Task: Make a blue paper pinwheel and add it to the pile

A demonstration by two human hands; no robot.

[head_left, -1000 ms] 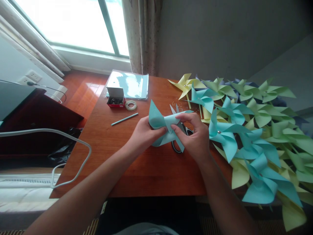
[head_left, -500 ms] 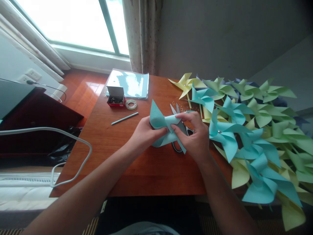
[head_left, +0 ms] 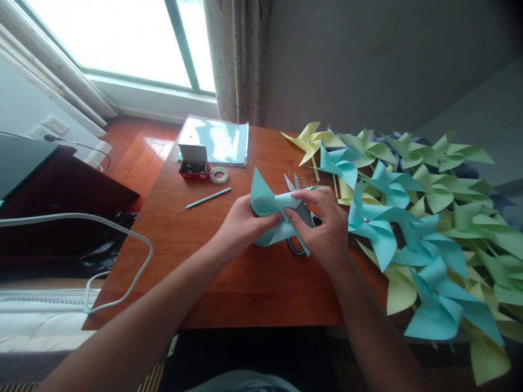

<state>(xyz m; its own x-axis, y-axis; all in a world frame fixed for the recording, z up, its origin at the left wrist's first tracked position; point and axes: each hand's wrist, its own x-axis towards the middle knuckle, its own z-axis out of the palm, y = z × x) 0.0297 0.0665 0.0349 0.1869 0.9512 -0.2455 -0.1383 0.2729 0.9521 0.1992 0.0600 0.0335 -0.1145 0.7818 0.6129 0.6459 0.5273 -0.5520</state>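
Note:
Both hands hold a light blue paper pinwheel [head_left: 273, 209] above the wooden table. My left hand [head_left: 245, 223] is closed on its left side, the thumb pressing near the centre. From the right, my right hand [head_left: 324, 223] pinches it, thumb at the centre and fingers around a curled blade. Some right fingers are hidden behind the paper. Beneath the pinwheel lie scissors [head_left: 295, 246], partly covered, blades pointing away from me. To the left rests a light blue paper stick [head_left: 208, 197].
A red box of small metal pieces [head_left: 194, 169], a tape roll [head_left: 219, 175] and a plastic-covered paper stack [head_left: 220, 141] sit at the table's back left. Many finished pinwheels [head_left: 425, 239] crowd the right side. Tiny gold bits [head_left: 304, 177] lie scattered behind the scissors. A white cable [head_left: 134, 231] crosses the left edge.
Almost nothing differs; both hands keep their grip on the pinwheel, and the right hand has shifted very slightly left.

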